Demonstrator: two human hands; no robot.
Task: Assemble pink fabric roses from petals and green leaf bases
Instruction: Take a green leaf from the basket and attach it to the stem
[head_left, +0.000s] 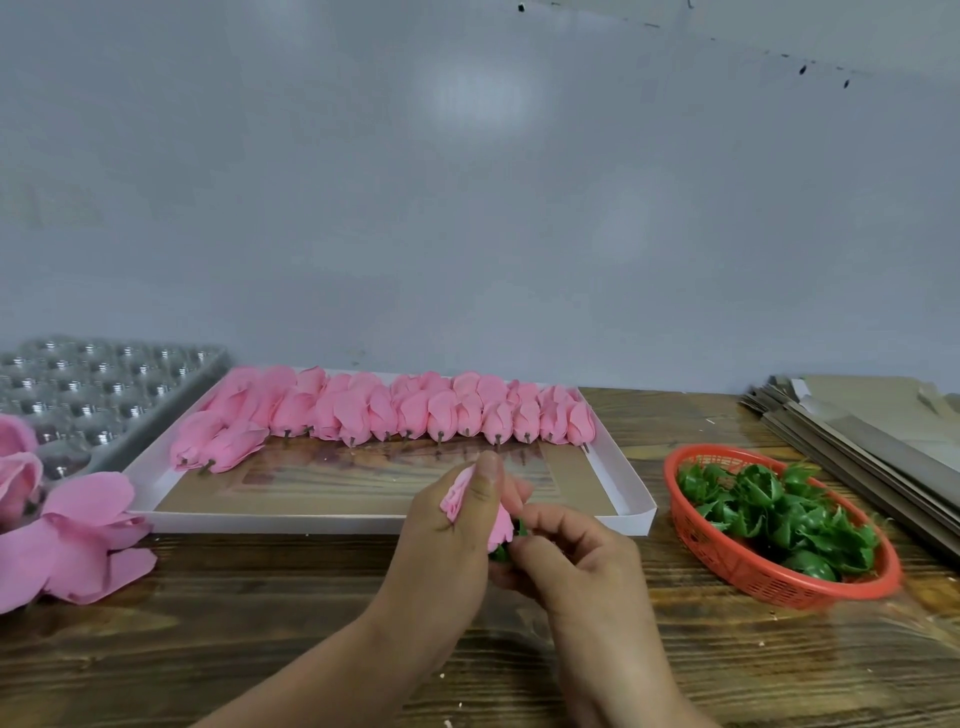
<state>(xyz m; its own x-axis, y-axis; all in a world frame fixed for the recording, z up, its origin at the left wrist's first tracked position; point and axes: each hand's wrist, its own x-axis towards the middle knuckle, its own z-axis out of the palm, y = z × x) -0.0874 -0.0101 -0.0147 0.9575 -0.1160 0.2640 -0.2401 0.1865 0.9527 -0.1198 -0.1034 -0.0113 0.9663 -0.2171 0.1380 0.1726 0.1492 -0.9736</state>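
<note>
Left hand (457, 525) grip closed round a pink fabric rose bud (501, 522), held above the dark wooden worktop (260, 623), bud axis tilted, tip up-left, stem end down-right. Right hand (576, 556) pinches a green plastic leaf base (521, 529) touching that lower end. Likely seating the base; spares in the red plastic basket (727, 566), right.

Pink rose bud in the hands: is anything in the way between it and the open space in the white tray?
Nothing visible. The pink rose bud is held just in front of the white tray, whose near floor is bare below the row of finished buds.
</note>
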